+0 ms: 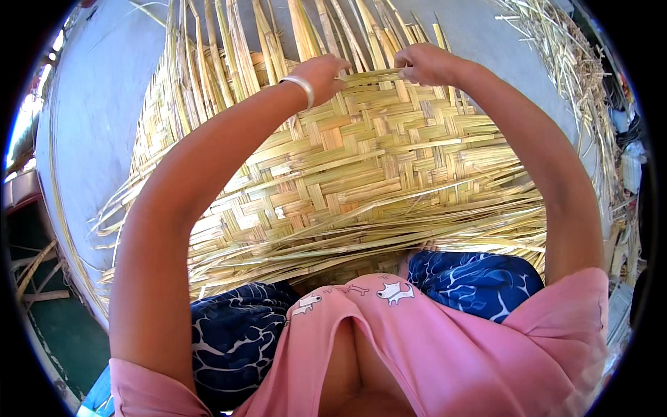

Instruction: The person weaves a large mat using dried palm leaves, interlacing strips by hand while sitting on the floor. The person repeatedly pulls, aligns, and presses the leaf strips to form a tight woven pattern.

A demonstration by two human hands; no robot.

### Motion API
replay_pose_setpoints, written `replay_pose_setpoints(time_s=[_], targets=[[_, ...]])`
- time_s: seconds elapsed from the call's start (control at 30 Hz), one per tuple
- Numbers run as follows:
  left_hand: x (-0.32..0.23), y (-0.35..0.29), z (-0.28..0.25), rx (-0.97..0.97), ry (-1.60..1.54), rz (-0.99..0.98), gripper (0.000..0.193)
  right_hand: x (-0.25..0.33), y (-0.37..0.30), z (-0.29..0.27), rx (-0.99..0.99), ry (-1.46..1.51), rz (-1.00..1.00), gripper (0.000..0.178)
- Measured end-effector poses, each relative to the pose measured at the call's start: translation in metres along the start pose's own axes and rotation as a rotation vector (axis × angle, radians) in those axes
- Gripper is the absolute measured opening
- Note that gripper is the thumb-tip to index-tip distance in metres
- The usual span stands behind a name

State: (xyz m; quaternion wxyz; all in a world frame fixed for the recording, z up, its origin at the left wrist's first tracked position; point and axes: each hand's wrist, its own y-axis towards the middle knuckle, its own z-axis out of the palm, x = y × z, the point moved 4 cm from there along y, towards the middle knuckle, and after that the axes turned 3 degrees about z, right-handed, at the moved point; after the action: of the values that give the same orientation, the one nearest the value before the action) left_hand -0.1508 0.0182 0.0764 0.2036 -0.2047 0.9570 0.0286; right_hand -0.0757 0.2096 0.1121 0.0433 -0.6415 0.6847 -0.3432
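Observation:
A mat (361,149) woven from flat yellow-green reed strips lies on the floor in front of me, its far edge crossed by both my hands. My left hand (321,74), with a pale bangle at the wrist, has its fingers closed at that edge. To its right, my right hand (431,64) is closed in a pinch. Between the two runs a thin reed strip (374,75), lying across the mat and gripped near each end. Long unwoven strips (302,28) fan away from the far edge beyond my hands. My fingertips are partly hidden.
Loose reed ends (229,260) stick out along the near and left sides of the mat, close to my knees. A heap of thin straw (563,59) lies at the far right on the grey floor (90,132). Sticks (35,267) lie at the left rim.

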Motion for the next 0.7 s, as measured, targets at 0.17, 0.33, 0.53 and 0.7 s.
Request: replay_pose_setpoints(time_s=[0.17, 0.33, 0.53, 0.7], targets=[[-0.012, 0.034, 0.015, 0.269, -0.077, -0.127, 0.030, 0.011, -0.028, 0.008, -0.239, -0.173, -0.089, 0.010], [-0.013, 0.026, 0.014, 0.077, -0.095, -0.368, 0.029, -0.011, -0.025, 0.018, -0.790, -0.234, -0.393, 0.016], [0.003, 0.012, 0.022, -0.126, -0.527, -0.733, 0.029, -0.016, 0.039, 0.028, -0.581, 0.372, -0.121, 0.027], [0.014, 0.006, 0.029, -0.257, -0.694, -0.809, 0.024, -0.018, 0.083, 0.024, -0.463, 0.132, 0.003, 0.044]])
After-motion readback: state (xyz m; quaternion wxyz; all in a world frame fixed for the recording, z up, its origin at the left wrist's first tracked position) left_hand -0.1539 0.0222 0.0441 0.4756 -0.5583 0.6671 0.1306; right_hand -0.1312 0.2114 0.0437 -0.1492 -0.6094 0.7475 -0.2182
